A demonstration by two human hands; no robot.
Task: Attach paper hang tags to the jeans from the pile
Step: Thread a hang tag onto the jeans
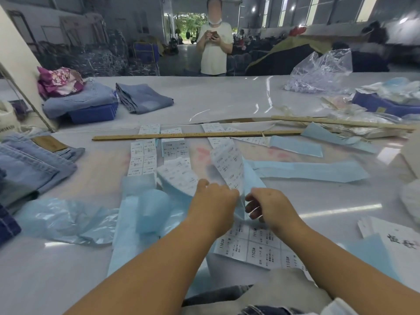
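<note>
White glossy table [227, 96]: label sheets [142, 156] beyond fingers, wooden ruler [195, 134] farther, folded jeans [34, 164] far left.

head-worn view, looking down, table [227, 96] close

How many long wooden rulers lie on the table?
2: one wooden ruler lies across the label sheets mid-table; the second ruler lies far right among plastic clutter, its right end possibly hidden.

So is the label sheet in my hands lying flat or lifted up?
Lifted: the label sheet curls up off the table, pinched at its lower edge by the left hand and right hand.
</note>
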